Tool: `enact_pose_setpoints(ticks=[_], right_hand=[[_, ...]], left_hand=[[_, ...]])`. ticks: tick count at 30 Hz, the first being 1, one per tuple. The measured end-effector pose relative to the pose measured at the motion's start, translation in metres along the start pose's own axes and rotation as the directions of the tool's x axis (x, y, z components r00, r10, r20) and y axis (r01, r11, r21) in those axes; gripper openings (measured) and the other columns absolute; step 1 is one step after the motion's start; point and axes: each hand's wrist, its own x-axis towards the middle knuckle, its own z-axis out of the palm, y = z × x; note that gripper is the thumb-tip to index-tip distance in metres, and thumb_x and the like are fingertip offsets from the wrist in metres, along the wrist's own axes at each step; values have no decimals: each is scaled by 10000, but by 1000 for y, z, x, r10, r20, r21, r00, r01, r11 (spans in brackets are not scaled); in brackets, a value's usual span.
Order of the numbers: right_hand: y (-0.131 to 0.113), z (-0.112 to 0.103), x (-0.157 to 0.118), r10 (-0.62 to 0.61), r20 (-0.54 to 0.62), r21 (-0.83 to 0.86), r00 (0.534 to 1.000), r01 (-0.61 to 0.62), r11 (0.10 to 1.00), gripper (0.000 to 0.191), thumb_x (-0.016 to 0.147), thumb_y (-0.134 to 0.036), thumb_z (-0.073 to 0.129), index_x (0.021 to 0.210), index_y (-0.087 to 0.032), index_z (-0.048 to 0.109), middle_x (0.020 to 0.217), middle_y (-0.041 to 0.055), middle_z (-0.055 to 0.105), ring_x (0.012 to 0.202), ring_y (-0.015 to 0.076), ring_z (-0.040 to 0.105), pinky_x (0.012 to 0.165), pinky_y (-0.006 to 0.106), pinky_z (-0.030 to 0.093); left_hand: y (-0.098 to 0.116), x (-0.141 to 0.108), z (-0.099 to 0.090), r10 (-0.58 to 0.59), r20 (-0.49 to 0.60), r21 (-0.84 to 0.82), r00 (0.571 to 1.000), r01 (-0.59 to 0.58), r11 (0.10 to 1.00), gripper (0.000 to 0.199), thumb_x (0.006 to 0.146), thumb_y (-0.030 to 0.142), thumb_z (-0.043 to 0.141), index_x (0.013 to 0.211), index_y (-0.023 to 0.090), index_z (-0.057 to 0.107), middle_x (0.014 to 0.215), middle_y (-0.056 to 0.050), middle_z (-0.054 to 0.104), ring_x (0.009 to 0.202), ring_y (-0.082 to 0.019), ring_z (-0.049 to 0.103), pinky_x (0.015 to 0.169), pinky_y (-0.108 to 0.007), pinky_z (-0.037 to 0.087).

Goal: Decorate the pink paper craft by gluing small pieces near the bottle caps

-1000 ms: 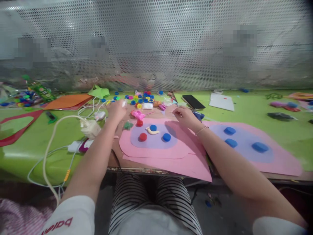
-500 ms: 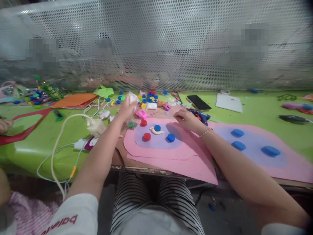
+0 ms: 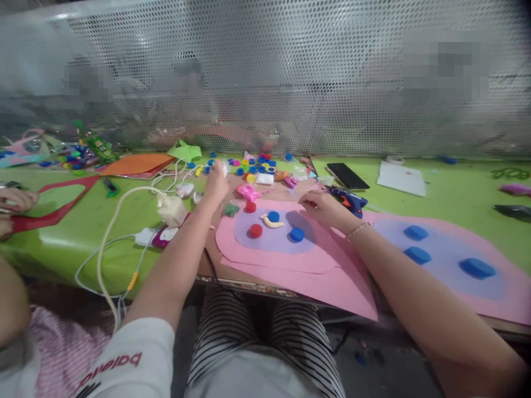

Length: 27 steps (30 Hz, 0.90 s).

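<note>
My left hand (image 3: 217, 186) reaches over the back of the table, its fingers closed on a crumpled white packet (image 3: 224, 167) that is mostly hidden behind them. My right hand (image 3: 321, 205) rests low over the upper right of a pink paper (image 3: 232, 254), fingers curled together. What they pinch, if anything, I cannot make out. On the paper's lilac middle (image 3: 277, 243) lie red caps (image 3: 256, 230), blue caps (image 3: 297, 234) and a curved cream-coloured clay piece (image 3: 272, 223). A pink packet (image 3: 248, 192) and a green lump (image 3: 230, 209) sit between my hands.
Loose bottle caps (image 3: 265, 164) lie at the back. A dark blue glue gun (image 3: 348, 202) and a black phone (image 3: 347, 176) lie beyond my right hand. Another pink sheet (image 3: 512, 276) bears blue caps. Left are a plug adapter (image 3: 172, 209), cables and a co-worker's hand (image 3: 19, 200).
The view has turned slightly left, so the table things sit further right. My left hand has shifted a little left and its packet shows less. My right hand stays by the pink paper.
</note>
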Motion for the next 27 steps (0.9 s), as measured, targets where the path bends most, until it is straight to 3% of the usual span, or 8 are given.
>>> enact_pose_setpoints(ticks=[8,13,16,21,27], right_hand=[[0,0,0,61,57,-11,997,-61,998,188,777,-152,478,854,-141,649,859,98,664,765,192,605,707,293,466],[1,-1,0,58,74,-9,996,-58,998,197,779,-162,475,867,-146,650,881,99,669,776,194,609,703,295,467],[0,0,-1,46,67,-7,997,-46,999,197,784,-165,471,864,-155,650,877,92,669,782,194,606,708,300,465],[-2,-1,-1,29,105,-13,994,-28,1000,195,805,-180,469,855,-143,654,839,92,666,771,193,601,704,295,458],[-4,-2,0,-25,135,16,991,23,1000,208,829,-184,452,880,-142,649,862,96,665,778,185,593,710,293,453]], left_hand=[[5,-2,-7,7,37,103,999,-11,995,432,675,-14,478,1074,124,385,1061,-186,543,1043,-319,544,869,-432,431],[-2,1,1,41,34,-49,999,-39,998,413,693,2,482,1076,144,416,1081,-172,536,1095,-314,508,915,-430,387],[-6,3,2,49,25,-124,998,-45,991,364,682,17,511,1004,179,455,985,-119,564,1050,-295,521,917,-428,381],[-3,1,-1,115,45,-75,992,-112,991,257,667,5,470,828,206,464,801,-56,552,890,-249,550,863,-403,408],[14,-3,-6,98,39,-83,994,-95,992,225,674,50,509,821,209,445,813,-69,541,870,-249,535,841,-386,403]])
